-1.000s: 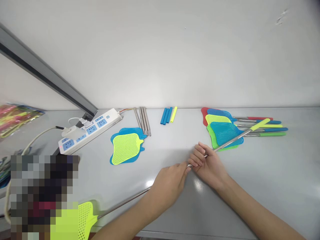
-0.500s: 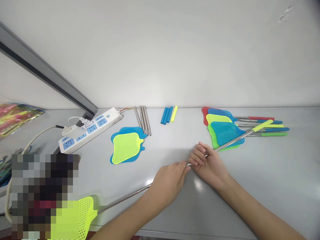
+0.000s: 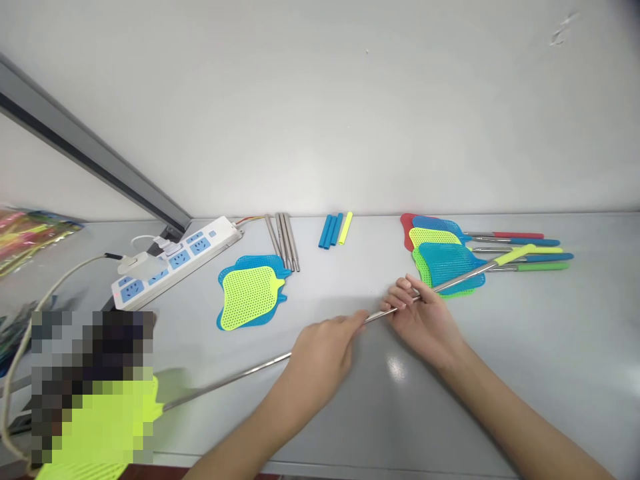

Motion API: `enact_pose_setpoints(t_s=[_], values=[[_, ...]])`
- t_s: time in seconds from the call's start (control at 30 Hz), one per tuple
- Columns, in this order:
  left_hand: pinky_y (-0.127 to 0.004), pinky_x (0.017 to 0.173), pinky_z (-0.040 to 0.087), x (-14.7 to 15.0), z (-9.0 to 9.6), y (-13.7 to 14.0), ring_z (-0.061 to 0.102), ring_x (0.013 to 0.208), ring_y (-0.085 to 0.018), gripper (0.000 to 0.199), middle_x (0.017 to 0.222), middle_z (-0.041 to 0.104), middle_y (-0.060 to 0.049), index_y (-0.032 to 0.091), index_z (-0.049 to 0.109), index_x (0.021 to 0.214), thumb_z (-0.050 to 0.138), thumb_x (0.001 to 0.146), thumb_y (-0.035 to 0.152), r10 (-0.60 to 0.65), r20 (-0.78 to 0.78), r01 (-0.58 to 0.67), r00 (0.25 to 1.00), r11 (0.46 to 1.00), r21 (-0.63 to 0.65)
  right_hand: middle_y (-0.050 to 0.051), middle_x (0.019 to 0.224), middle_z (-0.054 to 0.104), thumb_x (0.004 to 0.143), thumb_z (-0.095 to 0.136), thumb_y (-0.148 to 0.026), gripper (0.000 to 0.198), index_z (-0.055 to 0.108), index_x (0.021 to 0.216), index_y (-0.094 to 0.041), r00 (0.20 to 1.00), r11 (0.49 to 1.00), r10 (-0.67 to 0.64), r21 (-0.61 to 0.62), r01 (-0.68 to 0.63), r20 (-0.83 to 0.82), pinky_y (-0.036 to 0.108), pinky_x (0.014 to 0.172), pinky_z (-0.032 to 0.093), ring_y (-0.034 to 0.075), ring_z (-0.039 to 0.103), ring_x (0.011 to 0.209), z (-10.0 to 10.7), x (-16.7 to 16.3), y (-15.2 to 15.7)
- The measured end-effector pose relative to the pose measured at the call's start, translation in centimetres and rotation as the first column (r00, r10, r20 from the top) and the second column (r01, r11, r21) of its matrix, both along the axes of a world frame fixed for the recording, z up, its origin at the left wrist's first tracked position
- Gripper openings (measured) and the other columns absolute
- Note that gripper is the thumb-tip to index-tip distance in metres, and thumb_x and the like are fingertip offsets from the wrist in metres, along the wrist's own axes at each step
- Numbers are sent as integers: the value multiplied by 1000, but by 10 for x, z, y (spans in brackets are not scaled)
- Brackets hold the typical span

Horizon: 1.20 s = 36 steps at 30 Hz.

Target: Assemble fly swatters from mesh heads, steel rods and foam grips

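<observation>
Both hands grip one long yellow-green fly swatter [image 3: 230, 379] by its thin metal rod. My left hand [image 3: 323, 360] is closed around the middle of the rod, knuckles up. Palm turned up, my right hand [image 3: 425, 327] has its fingers curled around the rod nearer the yellow handle sleeve [image 3: 515, 254]. A short stretch of bare rod shows between the hands. The swatter's head [image 3: 100, 427] is at lower left, partly covered by a pixelated patch. The handle end passes above a pile of fly swatters [image 3: 453, 263] with red, blue, yellow and green parts.
Blue and yellow loose swatter heads [image 3: 250, 297] lie stacked at left. Behind them are several metal rods [image 3: 286, 241]. Blue sleeves [image 3: 327, 231] and one yellow sleeve [image 3: 345, 229] lie near the wall. A white power strip [image 3: 177, 260] with plugged cables stands at left, beside plastic-wrapped items [image 3: 35, 233].
My left hand has moved left and the gap between my hands has grown. The swatter's head has shifted left, and its handle end slightly left. The view has shifted a little.
</observation>
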<state>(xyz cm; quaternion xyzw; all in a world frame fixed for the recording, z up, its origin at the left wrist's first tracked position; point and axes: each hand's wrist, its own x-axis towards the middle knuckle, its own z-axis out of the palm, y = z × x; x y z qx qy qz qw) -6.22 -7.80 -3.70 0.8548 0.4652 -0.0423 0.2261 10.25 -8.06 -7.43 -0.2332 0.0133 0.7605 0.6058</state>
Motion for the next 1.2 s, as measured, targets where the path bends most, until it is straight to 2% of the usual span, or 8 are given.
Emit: enact_pose_setpoints(t_s=[0.2,0.3,0.4,0.5,0.6,0.83,1.07,1.2], values=[[-26,59,34,-26,18,14,53,69,-17,29,70,56,-2,22,53,83,24,85,24,94,11,-95,995,990,105,-5,57,36,75,47,-19,13,39,65,-19,987,987,-158,12,158,-17,27,62,41,9,44,56,-2,20,8],[-26,60,34,-35,21,16,51,69,-17,31,69,55,-1,21,51,77,23,86,28,137,46,-141,989,984,108,-5,54,33,76,45,-17,17,35,62,-19,963,964,-266,10,266,-49,24,54,40,8,41,50,-4,33,11],[-27,60,34,-34,22,15,51,69,-17,30,70,55,0,22,51,79,25,86,34,154,64,-160,986,982,97,-6,51,27,78,42,-15,25,28,58,-19,936,938,-342,28,345,-76,22,48,37,7,34,44,-4,40,13],[-27,60,34,-27,20,14,50,68,-17,30,71,55,-1,21,51,81,26,85,37,163,38,-166,986,979,119,-6,50,24,78,41,-13,29,23,56,-19,933,935,-348,31,352,-88,22,47,36,7,31,43,-4,35,11],[-27,59,33,-17,17,13,49,67,-17,32,70,54,-2,20,51,77,24,86,34,107,25,-109,994,984,143,-6,49,24,78,42,-14,32,21,55,-19,936,941,-334,13,337,-109,23,48,36,8,31,44,-3,22,8],[-25,56,31,1,6,9,48,64,-14,31,69,52,-1,19,50,77,24,87,32,54,31,-59,998,976,208,-6,48,24,80,44,-24,37,19,54,-19,934,943,-328,12,332,-141,25,50,36,8,32,45,-4,4,-2],[-23,47,22,11,1,7,48,57,-12,34,64,54,1,20,51,72,25,87,36,47,24,-52,999,962,267,-5,46,22,81,39,-22,39,16,51,-18,944,949,-312,6,314,-106,25,47,34,9,28,43,4,13,-2],[-23,46,21,18,1,3,49,55,-10,34,64,56,2,20,51,71,25,87,37,40,48,-52,998,962,268,-4,44,20,82,38,-26,42,13,49,-17,937,935,-346,61,349,-44,24,44,33,9,25,41,8,30,1]])
